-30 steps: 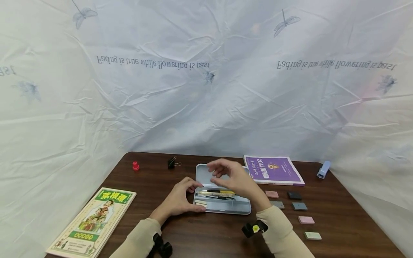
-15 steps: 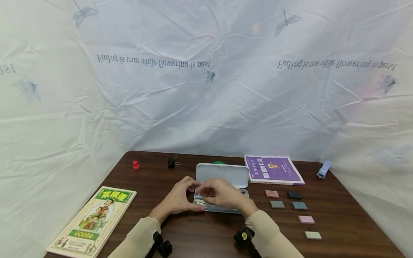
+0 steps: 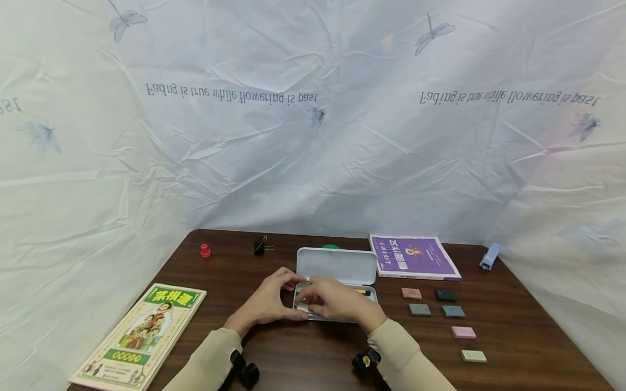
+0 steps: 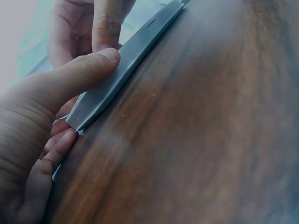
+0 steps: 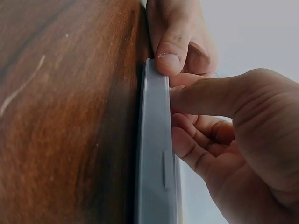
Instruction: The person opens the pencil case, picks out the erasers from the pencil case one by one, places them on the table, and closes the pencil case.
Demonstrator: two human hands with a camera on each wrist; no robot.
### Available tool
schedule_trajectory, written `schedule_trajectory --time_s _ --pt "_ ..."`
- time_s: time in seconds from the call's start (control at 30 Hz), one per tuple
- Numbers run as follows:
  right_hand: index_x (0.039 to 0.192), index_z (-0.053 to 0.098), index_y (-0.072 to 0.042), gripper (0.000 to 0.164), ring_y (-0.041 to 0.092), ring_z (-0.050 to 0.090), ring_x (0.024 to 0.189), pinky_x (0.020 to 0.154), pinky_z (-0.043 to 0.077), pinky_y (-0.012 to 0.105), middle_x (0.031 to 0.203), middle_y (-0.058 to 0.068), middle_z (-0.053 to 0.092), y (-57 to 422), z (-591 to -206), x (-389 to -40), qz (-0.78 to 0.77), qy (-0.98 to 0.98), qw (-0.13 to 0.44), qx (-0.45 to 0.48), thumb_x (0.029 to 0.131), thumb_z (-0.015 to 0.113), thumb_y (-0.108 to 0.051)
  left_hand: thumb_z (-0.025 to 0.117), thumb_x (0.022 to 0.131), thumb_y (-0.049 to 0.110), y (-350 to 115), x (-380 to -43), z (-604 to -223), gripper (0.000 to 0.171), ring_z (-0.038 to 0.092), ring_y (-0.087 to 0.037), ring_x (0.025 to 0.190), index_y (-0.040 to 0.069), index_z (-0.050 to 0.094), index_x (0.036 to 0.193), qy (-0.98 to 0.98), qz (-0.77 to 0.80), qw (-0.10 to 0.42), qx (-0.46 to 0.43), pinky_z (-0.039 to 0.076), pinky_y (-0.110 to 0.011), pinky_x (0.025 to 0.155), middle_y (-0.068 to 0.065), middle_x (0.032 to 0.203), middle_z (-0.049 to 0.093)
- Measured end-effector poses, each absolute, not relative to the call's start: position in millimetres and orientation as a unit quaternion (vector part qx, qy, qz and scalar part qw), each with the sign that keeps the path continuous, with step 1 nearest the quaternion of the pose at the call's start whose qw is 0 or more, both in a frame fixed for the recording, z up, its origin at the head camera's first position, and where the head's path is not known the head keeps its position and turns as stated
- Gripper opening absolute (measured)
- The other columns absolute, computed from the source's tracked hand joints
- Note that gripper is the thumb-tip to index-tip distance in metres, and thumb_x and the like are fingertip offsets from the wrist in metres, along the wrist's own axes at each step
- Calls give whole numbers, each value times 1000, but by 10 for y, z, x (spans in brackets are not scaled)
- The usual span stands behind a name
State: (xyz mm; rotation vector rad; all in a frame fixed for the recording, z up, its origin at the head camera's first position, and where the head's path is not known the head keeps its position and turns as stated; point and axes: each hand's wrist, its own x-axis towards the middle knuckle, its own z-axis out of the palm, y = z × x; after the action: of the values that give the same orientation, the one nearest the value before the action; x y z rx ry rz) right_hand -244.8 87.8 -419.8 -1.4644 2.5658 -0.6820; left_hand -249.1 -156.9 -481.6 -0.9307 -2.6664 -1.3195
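A pale blue pencil case (image 3: 337,263) stands with its lid raised in the head view. My left hand (image 3: 269,298) grips its left end, thumb on the front wall and fingers round the far side. My right hand (image 3: 330,298) reaches into the left part of the case, fingers bent down and thumb close to the index finger. Beside those fingertips a cream-white block (image 3: 302,307) shows in the tray. In the right wrist view the case's wall (image 5: 156,140) hides the fingertips, so I cannot tell whether they pinch anything. A yellow-and-black pen (image 3: 362,291) lies partly covered behind the right hand.
Several small blocks, such as a pink one (image 3: 463,332) and a white one (image 3: 473,356), lie to the right. A purple book (image 3: 415,258) and a blue stapler-like thing (image 3: 490,256) stand farther back. Leftward are a green book (image 3: 142,331), a binder clip (image 3: 263,247) and a red piece (image 3: 205,251).
My right hand has come down and left from above the case into its left part, then shifted slightly. My left hand stays on the case's end.
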Motion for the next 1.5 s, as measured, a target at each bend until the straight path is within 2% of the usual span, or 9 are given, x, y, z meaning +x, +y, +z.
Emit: schedule_trajectory --time_s 0.23,0.5,0.6,0.77,0.9,1.13,1.5 --pt "114 79 -15 18 8 60 83 75 51 20 104 3 69 867 -4178 -2428 -208 851 50 -479 104 74 0 100 83 50 -1573 -2490 -4827 74 64 -18 120 23 70 145 -855 -422 15 -300 58 -39 107 2 133 62" --pt "124 82 -15 24 7 60 94 84 54 21 113 0 72 843 -4157 -2393 -178 854 38 -488 106 73 -4 100 83 51 -1587 -2495 -4829 73 64 -18 120 23 71 144 -857 -420 20 -297 59 -40 108 2 133 62" --pt "117 81 -16 17 7 59 87 78 52 22 105 1 70 843 -4157 -2392 -186 855 34 -483 105 75 -5 100 83 51 -1585 -2495 -4827 73 64 -18 120 22 71 143 -857 -422 18 -295 59 -39 108 2 132 62" --pt "110 76 -15 11 9 62 82 76 52 23 94 0 69 864 -4130 -2397 -218 861 31 -458 104 77 -6 100 82 51 -1582 -2491 -4817 75 64 -18 120 19 71 143 -859 -420 18 -291 59 -39 108 5 133 61" --pt "113 74 -14 17 7 68 90 80 58 27 101 -1 76 941 -4050 -2399 -254 864 33 -433 102 76 -2 100 82 52 -1573 -2494 -4806 76 65 -18 120 18 70 143 -861 -417 22 -291 59 -39 107 4 133 62" --pt "121 72 -15 13 13 77 106 89 63 35 115 1 79 1169 -3898 -2421 -310 864 50 -394 110 71 -9 103 79 50 -1565 -2502 -4792 77 65 -18 117 17 72 142 -859 -419 30 -293 60 -37 105 0 131 64" --pt "123 75 -24 19 22 77 107 91 64 38 116 0 78 1608 -3681 -2403 -374 851 42 -366 110 72 -10 103 78 50 -1549 -2501 -4815 76 64 -17 115 18 73 141 -860 -420 27 -288 59 -36 104 1 130 64"
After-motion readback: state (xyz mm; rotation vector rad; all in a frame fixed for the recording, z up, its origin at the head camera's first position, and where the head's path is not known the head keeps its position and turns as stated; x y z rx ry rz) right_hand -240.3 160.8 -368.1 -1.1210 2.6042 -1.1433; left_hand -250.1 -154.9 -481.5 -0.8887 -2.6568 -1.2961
